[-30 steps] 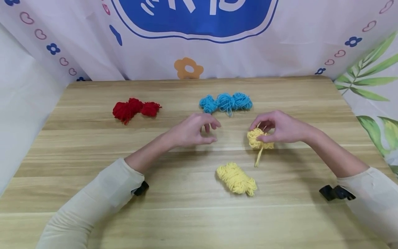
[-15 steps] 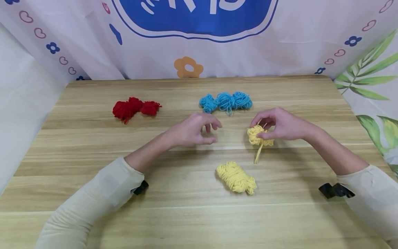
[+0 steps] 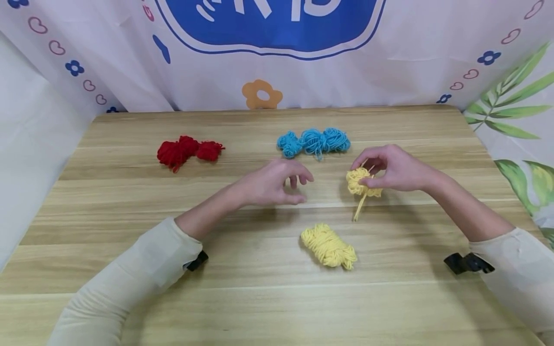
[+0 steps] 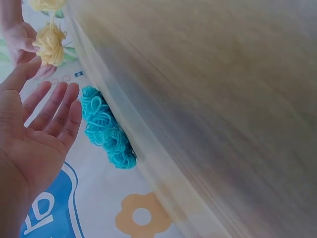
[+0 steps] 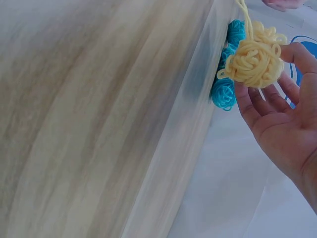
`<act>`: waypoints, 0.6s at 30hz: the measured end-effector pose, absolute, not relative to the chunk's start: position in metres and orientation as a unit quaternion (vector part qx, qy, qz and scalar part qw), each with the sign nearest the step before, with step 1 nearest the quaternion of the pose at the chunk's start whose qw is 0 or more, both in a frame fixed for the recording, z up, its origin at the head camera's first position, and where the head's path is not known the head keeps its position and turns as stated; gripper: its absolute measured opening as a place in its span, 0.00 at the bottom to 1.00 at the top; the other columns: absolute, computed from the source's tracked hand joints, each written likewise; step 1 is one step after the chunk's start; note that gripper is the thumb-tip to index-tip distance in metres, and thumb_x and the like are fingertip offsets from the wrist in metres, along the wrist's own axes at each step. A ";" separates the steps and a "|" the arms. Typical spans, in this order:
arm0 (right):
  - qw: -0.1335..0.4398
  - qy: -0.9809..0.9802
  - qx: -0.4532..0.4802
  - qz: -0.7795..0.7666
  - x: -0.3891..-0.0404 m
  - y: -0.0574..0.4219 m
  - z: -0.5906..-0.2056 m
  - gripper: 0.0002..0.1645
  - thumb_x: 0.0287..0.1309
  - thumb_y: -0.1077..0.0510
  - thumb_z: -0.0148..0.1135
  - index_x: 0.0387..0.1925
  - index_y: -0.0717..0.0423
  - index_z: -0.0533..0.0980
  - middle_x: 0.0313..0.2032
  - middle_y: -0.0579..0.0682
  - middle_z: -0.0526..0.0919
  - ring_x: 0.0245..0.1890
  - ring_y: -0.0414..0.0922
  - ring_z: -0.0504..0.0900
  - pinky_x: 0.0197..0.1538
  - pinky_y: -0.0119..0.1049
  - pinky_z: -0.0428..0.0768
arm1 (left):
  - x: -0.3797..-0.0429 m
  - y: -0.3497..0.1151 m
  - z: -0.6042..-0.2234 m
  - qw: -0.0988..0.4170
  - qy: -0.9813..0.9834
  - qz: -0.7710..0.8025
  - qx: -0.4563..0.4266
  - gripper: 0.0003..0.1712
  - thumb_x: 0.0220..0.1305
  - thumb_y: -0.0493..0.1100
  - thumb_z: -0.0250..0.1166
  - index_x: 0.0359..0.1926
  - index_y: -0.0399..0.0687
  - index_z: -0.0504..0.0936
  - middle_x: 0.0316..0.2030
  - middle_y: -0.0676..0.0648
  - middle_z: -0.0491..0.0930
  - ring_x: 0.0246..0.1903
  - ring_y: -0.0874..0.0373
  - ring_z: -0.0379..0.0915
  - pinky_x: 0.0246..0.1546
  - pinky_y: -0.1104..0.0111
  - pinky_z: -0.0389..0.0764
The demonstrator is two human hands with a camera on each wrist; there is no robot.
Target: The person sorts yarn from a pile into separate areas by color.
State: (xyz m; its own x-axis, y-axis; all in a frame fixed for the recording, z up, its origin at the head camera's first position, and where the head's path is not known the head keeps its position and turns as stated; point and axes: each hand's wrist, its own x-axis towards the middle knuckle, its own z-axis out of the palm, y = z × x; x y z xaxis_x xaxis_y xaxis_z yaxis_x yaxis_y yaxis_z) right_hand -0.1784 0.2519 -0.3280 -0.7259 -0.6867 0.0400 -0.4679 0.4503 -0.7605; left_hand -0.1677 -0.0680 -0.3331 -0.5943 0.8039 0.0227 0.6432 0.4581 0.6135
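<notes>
My right hand pinches a small bundle of pale yellow yarn between thumb and fingers, with a doubled strand dangling from it. In the right wrist view the same yarn bundle shows looped and knotted, held off the table. Facing it, my left hand hovers over the table, fingers loosely bent and holding nothing. The left wrist view shows its palm bare. A larger yellow yarn skein lies on the table nearer me, below and between both hands.
Blue yarn bundles lie in a row toward the table's back edge. Red yarn bundles rest at the back left. The wooden table ends at a printed cloth backdrop.
My right hand has risen slightly with the yellow yarn bundle, and its dangling strand has lifted too. My left hand has shifted a little to the right. The other yarn stays put.
</notes>
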 end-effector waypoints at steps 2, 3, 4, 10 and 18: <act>0.131 0.844 -0.338 -0.396 -0.179 0.253 -0.328 0.15 0.56 0.71 0.71 0.46 0.64 0.83 0.42 0.54 0.86 0.39 0.40 0.86 0.45 0.28 0.85 | -0.167 -0.067 -0.332 0.140 0.839 0.296 0.434 0.23 0.64 0.41 0.75 0.57 0.36 0.83 0.48 0.41 0.85 0.42 0.54 0.81 0.44 0.65 0.84; 0.128 0.845 -0.335 -0.397 -0.179 0.254 -0.327 0.15 0.56 0.71 0.71 0.46 0.64 0.83 0.42 0.55 0.86 0.39 0.40 0.86 0.45 0.28 0.85 | -0.167 -0.066 -0.332 0.141 0.837 0.296 0.438 0.23 0.64 0.41 0.75 0.57 0.36 0.83 0.48 0.41 0.85 0.42 0.54 0.81 0.44 0.65 0.84; 0.126 0.847 -0.331 -0.397 -0.179 0.254 -0.327 0.15 0.56 0.71 0.72 0.46 0.64 0.83 0.43 0.55 0.86 0.39 0.39 0.86 0.45 0.28 0.85 | -0.167 -0.066 -0.332 0.141 0.836 0.296 0.441 0.23 0.63 0.41 0.75 0.57 0.36 0.83 0.48 0.41 0.85 0.41 0.54 0.81 0.44 0.65 0.84; 0.118 0.857 -0.313 -0.392 -0.180 0.257 -0.326 0.15 0.57 0.71 0.72 0.47 0.65 0.83 0.43 0.56 0.87 0.39 0.38 0.85 0.45 0.26 0.84 | -0.166 -0.063 -0.329 0.144 0.828 0.296 0.455 0.23 0.63 0.41 0.75 0.57 0.35 0.83 0.49 0.40 0.85 0.41 0.54 0.82 0.43 0.65 0.84; 0.114 0.862 -0.299 -0.393 -0.182 0.262 -0.328 0.15 0.57 0.70 0.72 0.46 0.65 0.83 0.43 0.57 0.87 0.39 0.37 0.85 0.45 0.24 0.83 | -0.164 -0.060 -0.327 0.155 0.825 0.302 0.452 0.23 0.63 0.40 0.75 0.57 0.36 0.83 0.50 0.40 0.85 0.41 0.54 0.82 0.42 0.64 0.85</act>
State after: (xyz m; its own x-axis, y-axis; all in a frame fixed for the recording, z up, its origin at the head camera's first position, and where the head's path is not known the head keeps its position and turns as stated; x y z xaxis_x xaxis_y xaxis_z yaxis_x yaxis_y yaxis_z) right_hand -0.1820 0.2618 -0.3278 -0.7950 -0.6054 0.0389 -0.4259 0.5113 -0.7464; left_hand -0.1644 -0.0601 -0.3266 -0.5439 0.8390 0.0168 0.6519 0.4098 0.6380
